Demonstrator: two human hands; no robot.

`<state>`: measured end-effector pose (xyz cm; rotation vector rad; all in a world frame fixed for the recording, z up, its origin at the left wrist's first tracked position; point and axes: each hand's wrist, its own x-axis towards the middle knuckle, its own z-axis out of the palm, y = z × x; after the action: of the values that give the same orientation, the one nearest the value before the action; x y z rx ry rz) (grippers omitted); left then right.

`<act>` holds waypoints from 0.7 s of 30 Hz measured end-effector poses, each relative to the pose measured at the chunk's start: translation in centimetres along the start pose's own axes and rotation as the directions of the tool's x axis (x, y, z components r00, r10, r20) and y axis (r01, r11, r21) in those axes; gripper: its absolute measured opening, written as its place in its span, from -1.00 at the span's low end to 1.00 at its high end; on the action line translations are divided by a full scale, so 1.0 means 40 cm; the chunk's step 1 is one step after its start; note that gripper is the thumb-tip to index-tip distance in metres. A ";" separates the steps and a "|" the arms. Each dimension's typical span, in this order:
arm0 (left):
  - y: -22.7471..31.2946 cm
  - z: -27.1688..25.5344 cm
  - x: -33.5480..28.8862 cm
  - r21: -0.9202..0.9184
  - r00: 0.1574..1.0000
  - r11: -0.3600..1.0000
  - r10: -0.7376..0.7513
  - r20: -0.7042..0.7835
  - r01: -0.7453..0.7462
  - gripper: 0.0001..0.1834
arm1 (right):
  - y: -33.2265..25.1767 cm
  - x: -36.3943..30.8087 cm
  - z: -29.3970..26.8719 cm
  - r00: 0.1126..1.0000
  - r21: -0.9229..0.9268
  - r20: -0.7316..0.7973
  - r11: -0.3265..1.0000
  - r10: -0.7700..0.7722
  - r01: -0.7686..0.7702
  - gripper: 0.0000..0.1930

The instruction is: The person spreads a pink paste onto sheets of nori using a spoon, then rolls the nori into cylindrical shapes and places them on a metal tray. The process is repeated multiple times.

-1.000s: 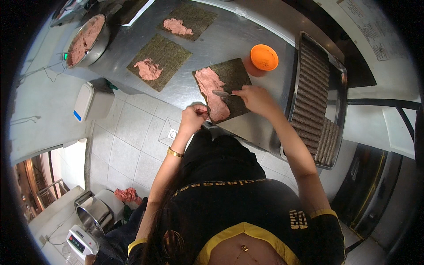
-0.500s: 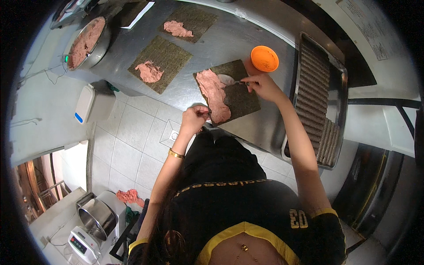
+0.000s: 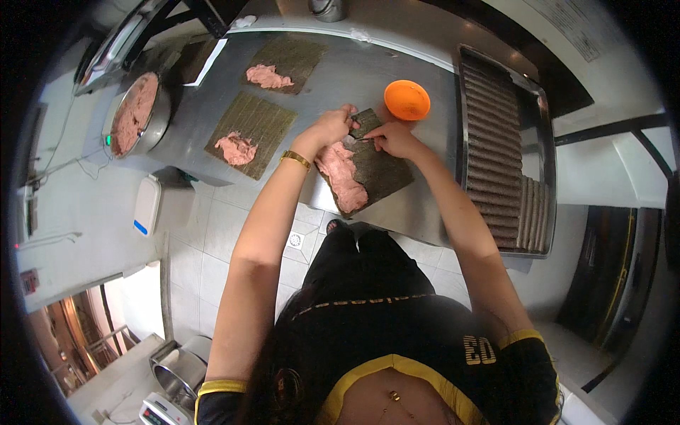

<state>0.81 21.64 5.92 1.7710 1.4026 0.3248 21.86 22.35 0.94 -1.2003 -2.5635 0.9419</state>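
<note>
A dark seaweed sheet [image 3: 386, 173] lies on the metal table in front of me, with pink meat paste [image 3: 343, 177] spread along its left part. My right hand [image 3: 397, 140] grips the handle of a metal spoon [image 3: 363, 139], whose bowl is at the far end of the paste, partly hidden. My left hand [image 3: 331, 131] reaches over the paste to the sheet's far left corner, its fingers curled at that edge. Two more seaweed sheets lie to the left: a nearer one [image 3: 265, 127] and a farther one [image 3: 301, 57], each bearing a lump of paste.
An orange bowl [image 3: 407, 100] stands just beyond my right hand. On the right, a metal tray [image 3: 536, 152] holds several rows of dark rolls [image 3: 492, 156]. A metal bowl of pink paste [image 3: 138, 117] sits at the table's left end. A mixer [image 3: 180, 368] stands lower left.
My left hand has moved from the sheet's near left edge to its far left corner. My right hand has shifted slightly left with the spoon. The whole view has tilted somewhat.
</note>
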 end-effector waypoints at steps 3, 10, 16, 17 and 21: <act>0.004 0.029 0.029 0.201 1.000 0.980 -0.006 0.015 0.003 -0.59 | -0.001 -0.022 0.008 1.000 0.026 -0.025 1.000 0.015 -0.014 -0.70; -0.010 0.043 0.038 0.232 0.999 0.972 0.048 0.014 -0.050 -0.61 | -0.041 -0.121 0.030 0.998 0.084 0.001 0.994 0.069 -0.068 -0.71; -0.035 0.046 0.043 0.234 0.998 0.971 0.056 0.010 -0.057 -0.60 | -0.112 -0.239 0.028 0.990 0.023 0.040 0.991 0.134 -0.135 -0.70; -0.035 0.048 0.044 0.232 0.999 0.971 0.050 0.009 -0.051 -0.60 | -0.129 -0.258 0.025 0.986 -0.002 0.058 0.988 0.154 -0.154 -0.70; -0.013 0.051 0.041 0.236 0.999 0.971 0.040 -0.007 -0.037 -0.60 | -0.149 -0.337 0.050 0.985 -0.002 0.002 0.985 0.171 -0.171 -0.70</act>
<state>2.35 22.20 3.82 1.9931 1.4650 0.1949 26.28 8.60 4.52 -1.4399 -2.4946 0.9746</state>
